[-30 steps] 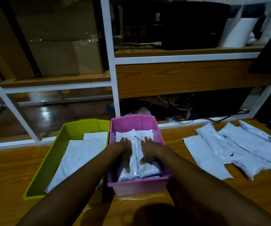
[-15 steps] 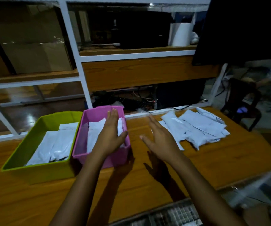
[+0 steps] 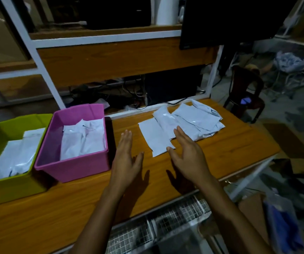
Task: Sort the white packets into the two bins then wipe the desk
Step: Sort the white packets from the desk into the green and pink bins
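We see both hands empty w/ fingers spread: left hand flat over bare table just right of the pink bin, right hand over the near edge of the loose white packets, thumb at the flat one's corner. Pink bin holds packets; so does the green bin, touching it on the left.

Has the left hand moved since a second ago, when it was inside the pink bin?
Yes. The left hand has come out of the pink bin and now hovers open over the desk just right of it.
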Available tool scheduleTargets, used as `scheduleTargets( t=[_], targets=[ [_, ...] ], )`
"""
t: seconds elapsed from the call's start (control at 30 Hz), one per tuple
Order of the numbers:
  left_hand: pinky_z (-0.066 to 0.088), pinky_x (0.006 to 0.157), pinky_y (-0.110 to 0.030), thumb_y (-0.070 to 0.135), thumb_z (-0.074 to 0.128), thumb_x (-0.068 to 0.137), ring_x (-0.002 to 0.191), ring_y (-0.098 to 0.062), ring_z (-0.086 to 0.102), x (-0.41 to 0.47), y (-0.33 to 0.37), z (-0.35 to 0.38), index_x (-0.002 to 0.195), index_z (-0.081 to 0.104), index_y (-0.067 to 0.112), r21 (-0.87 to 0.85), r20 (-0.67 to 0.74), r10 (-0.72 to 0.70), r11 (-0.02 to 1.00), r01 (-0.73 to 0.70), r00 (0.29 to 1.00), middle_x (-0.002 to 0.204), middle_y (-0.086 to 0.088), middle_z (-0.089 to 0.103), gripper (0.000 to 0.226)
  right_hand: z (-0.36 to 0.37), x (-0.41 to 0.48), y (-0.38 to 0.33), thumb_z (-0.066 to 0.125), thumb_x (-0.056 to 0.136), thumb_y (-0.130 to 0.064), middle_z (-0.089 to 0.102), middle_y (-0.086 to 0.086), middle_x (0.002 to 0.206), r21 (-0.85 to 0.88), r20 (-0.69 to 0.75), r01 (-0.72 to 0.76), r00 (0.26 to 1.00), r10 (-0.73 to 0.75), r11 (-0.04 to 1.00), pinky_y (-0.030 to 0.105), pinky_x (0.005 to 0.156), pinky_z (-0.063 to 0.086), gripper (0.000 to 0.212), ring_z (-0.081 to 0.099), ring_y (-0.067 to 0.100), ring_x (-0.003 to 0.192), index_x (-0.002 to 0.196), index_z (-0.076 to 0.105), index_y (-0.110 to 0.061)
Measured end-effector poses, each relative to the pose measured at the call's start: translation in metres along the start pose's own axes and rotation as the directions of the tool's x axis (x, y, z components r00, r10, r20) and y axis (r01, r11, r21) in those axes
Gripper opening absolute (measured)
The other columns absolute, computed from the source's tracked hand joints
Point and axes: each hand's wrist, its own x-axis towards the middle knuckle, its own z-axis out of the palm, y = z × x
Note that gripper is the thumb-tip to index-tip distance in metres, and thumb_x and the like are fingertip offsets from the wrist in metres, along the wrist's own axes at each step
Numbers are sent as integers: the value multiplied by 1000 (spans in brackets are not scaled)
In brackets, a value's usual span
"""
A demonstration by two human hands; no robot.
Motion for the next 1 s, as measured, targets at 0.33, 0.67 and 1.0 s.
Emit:
scheduleTargets(
  t=[0.33,0.67,1.0],
  targets=[
    [17,113,-28,25,57,95,147,-21,19,90,-33,77,150,28,14,50,34,-80,996,78,996,159,-5,23,63,24,92,71,55,96,-32,29,-2,157,-73,55,-71,996,75,995,32,111,31,57,31,17,142,147,35,-19],
    [20,117,-35,31,46,98,147,-26,18,155,-68,162,150,26,10,100,69,-294,953,287,953,159,-9,22,59,74,197,132,50,96,-37,28,6,157,-238,199,-73,972,122,969,39,113,29,58,25,27,143,147,34,-15],
    [4,118,-52,75,16,87,148,-35,-7,179,-96,236,154,-2,24,431,100,-477,812,394,873,161,-9,-10,86,128,267,182,47,97,-38,9,13,161,-280,347,46,936,57,959,38,116,23,64,12,30,148,151,23,-14]
  ],
)
